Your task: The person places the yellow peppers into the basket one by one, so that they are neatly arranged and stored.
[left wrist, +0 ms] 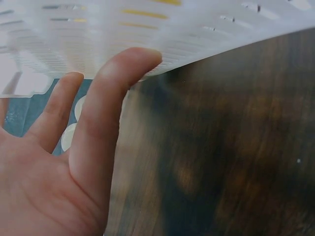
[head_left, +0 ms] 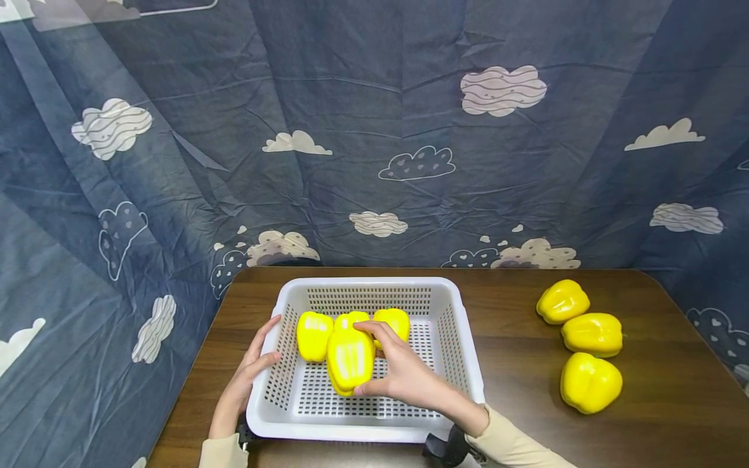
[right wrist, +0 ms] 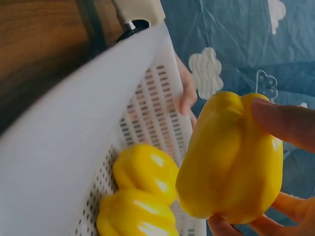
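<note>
My right hand (head_left: 404, 370) holds a yellow bell pepper (head_left: 351, 357) between thumb and fingers, over the inside of a white plastic basket (head_left: 351, 432). Close up in the right wrist view, the held pepper (right wrist: 231, 162) shows its lobes, with the thumb on one end and fingertips at the other. Behind it in the basket are a yellow pepper (head_left: 315, 336) at the left, a partly hidden one (head_left: 350, 318) and another (head_left: 393, 324) at the right. My left hand (head_left: 242, 377) rests on the basket's left side, fingers extended and touching the rim and wall.
Three more yellow peppers, a far one (head_left: 563, 301), a middle one (head_left: 593, 335) and a near one (head_left: 591, 383), lie on the brown wooden table (head_left: 515, 429) right of the basket. A blue cloud-patterned cloth (head_left: 363, 97) hangs behind the table.
</note>
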{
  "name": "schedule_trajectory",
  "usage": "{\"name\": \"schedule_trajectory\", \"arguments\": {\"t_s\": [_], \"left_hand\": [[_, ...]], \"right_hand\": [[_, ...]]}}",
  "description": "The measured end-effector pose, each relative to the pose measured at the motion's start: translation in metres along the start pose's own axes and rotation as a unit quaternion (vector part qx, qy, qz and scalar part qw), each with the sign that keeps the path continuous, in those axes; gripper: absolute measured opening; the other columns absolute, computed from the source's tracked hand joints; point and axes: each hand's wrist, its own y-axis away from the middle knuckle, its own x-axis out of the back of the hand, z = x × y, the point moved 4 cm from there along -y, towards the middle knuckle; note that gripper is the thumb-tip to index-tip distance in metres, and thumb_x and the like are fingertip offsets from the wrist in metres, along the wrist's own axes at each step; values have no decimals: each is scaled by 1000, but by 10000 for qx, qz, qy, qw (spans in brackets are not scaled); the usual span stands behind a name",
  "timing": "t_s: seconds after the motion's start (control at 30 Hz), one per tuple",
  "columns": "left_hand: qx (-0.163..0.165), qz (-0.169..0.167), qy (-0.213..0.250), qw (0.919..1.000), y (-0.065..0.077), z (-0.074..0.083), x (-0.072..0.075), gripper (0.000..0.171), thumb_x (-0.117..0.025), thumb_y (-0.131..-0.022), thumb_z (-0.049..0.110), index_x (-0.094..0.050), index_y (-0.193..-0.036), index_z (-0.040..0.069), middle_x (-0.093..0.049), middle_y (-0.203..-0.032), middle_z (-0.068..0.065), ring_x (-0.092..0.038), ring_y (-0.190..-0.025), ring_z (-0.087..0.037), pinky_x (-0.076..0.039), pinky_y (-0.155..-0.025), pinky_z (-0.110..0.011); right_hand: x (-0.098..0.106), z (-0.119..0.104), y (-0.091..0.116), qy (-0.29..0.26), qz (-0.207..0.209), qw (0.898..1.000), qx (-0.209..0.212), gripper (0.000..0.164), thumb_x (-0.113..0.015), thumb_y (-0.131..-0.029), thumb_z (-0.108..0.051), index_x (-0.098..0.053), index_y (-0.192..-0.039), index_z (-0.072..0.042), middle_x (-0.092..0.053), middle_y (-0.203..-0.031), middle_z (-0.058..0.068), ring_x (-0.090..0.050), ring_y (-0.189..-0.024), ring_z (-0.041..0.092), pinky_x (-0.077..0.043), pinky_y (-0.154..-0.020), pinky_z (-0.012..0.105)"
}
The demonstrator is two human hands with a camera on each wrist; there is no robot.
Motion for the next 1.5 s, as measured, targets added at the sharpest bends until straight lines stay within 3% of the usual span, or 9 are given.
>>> {"name": "schedule_trajectory", "arguments": {"t_s": [0.3,0.63,1.0,1.5], "left_hand": [[15,23,-29,10000,0,-1,0,66,-42,-93,7,-15,-152,22,-5,-156,-17,-26,-128,-48,-42,-87,-55],[-1,14,-67,10000,0,1,-1,66,-42,-93,9,-15,-152,21,-5,-155,-17,-25,-128,-50,-41,-87,-57],[-3,108,-186,9998,0,1,-1,66,-43,-92,9,-17,-151,21,-6,-155,-17,-22,-130,-49,-38,-90,-59],[-31,43,-227,9997,0,2,-2,65,-42,-93,9,-16,-152,22,-7,-155,-17,-23,-130,-48,-39,-91,-56]], "right_hand": [[-20,-5,-7,68,-142,9999,-16,88,-86,-66,-15,-38,-140,-9,-42,-138,9,-47,-118,24,-45,-93,41],[-40,-6,-13,257,-243,9992,-164,89,-87,-66,-19,-38,-140,-9,-40,-140,10,-42,-125,24,-35,-102,46],[-65,-7,-15,438,-243,9987,-66,88,-86,-69,-20,-36,-139,-6,-38,-141,11,-41,-126,23,-35,-103,41],[-83,-3,-18,675,-216,9975,20,86,-84,-71,-26,-36,-139,-3,-39,-139,14,-42,-125,24,-34,-104,40]]}}
